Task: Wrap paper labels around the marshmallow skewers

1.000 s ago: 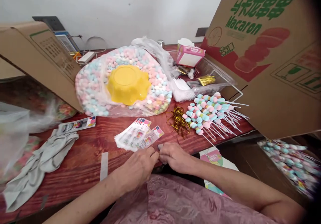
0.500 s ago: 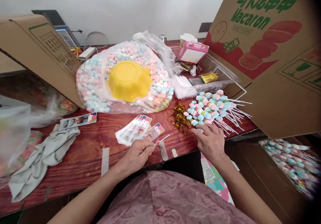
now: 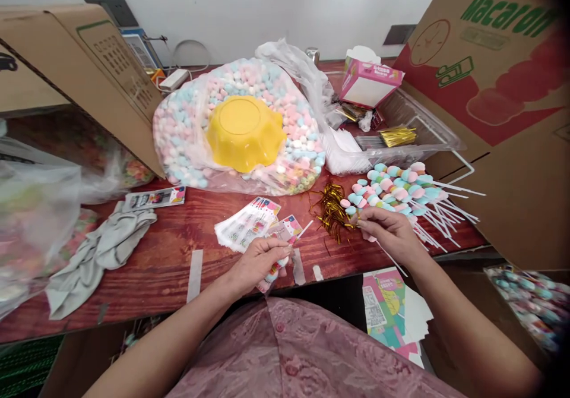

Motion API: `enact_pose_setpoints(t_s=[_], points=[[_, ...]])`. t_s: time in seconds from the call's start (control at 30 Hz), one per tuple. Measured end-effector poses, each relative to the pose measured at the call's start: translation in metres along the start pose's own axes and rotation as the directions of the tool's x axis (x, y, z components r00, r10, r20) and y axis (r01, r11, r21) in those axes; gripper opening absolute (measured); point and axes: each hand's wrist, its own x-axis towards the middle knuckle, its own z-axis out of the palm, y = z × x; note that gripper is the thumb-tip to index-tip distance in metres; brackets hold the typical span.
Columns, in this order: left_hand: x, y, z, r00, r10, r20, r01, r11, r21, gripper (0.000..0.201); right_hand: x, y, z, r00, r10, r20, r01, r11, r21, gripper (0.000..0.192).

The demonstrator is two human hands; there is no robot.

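Well, my left hand [image 3: 260, 261] has thumb and forefinger closed together on a marshmallow skewer [image 3: 281, 263], its white stick poking out past the tips toward two o'clock and its candy end under my fingers toward seven. My right hand [image 3: 392, 231] has thumb and forefinger pinched together on a thin gold twist tie [image 3: 357, 218], the other fingers curled behind.

From my left fingertips, a fan of printed bags [image 3: 249, 224] lies at ten o'clock, just beside them. From my right fingertips, the heap of gold ties [image 3: 335, 205] sits close by at ten, and a pile of bare skewers [image 3: 394, 187] at one, its near edge partly behind my knuckles.

Across the reddish wood-grain table [image 3: 155, 255], a crumpled grey cloth [image 3: 102, 243] lies at nine o'clock and an open cardboard carton [image 3: 100, 53] stands at ten. At twelve, a clear sack of pastel marshmallows [image 3: 178, 142] carries an upturned yellow bowl [image 3: 244, 130]. At one sits a clear plastic bin [image 3: 427, 116], a pink box [image 3: 371, 83] resting over it. A Macaron carton [image 3: 525, 166] leans at two, before a white wall [image 3: 222, 6]; bagged skewers [image 3: 532, 306] lie lower, at four.
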Motion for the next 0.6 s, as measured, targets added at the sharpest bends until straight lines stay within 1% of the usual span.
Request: enact_pose_setpoints(t_s=[0.03, 0.07, 0.1, 0.17, 0.23, 0.27, 0.3, 0.4, 0.43, 0.5, 0.6], points=[[0.001, 0.002, 0.002, 1.0, 0.012, 0.0, -0.012, 1.0, 0.007, 0.033, 0.001, -0.009, 0.003, 0.999, 0.025, -0.025, -0.023, 0.995, 0.099, 0.022], [0.001, 0.004, 0.004, 1.0, 0.022, -0.006, -0.022, 1.0, 0.016, 0.032, 0.002, -0.018, 0.008, 0.999, 0.034, -0.042, -0.027, 0.986, 0.163, 0.022], [0.002, 0.006, 0.006, 0.999, 0.031, -0.02, -0.03, 0.999, 0.025, 0.031, 0.002, -0.027, 0.015, 0.999, 0.023, -0.044, -0.014, 0.981, 0.193, 0.021], [0.004, 0.008, 0.008, 0.997, 0.059, -0.05, -0.058, 0.998, 0.036, 0.029, 0.001, -0.046, 0.036, 0.998, -0.044, -0.037, 0.05, 0.982, 0.183, 0.018], [0.006, 0.006, 0.007, 0.987, 0.143, -0.074, -0.141, 0.989, 0.038, 0.027, -0.001, -0.06, 0.063, 0.988, -0.147, -0.047, 0.152, 0.98, 0.13, 0.012], [0.007, 0.005, 0.007, 0.975, 0.208, -0.082, -0.205, 0.978, 0.049, 0.027, -0.001, -0.065, 0.077, 0.978, -0.201, -0.055, 0.206, 0.973, 0.108, 0.013], [0.008, 0.002, 0.006, 0.956, 0.278, -0.09, -0.273, 0.96, 0.07, 0.027, -0.001, -0.068, 0.091, 0.967, -0.248, -0.06, 0.253, 0.963, 0.092, 0.018], [0.007, -0.005, 0.0, 0.878, 0.466, -0.114, -0.443, 0.879, 0.177, 0.026, 0.001, -0.073, 0.123, 0.949, -0.313, -0.023, 0.314, 0.948, 0.045, 0.039], [0.005, -0.007, -0.002, 0.854, 0.508, -0.114, -0.477, 0.851, 0.22, 0.026, 0.002, -0.074, 0.129, 0.952, -0.306, 0.003, 0.306, 0.952, 0.022, 0.043], [0.0, -0.01, -0.007, 0.817, 0.568, -0.1, -0.515, 0.797, 0.317, 0.027, 0.004, -0.076, 0.135, 0.966, -0.251, 0.069, 0.253, 0.967, -0.023, 0.046], [-0.008, -0.014, -0.012, 0.789, 0.611, -0.059, -0.523, 0.719, 0.458, 0.028, 0.006, -0.08, 0.136, 0.976, -0.161, 0.146, 0.174, 0.982, -0.078, 0.053]])
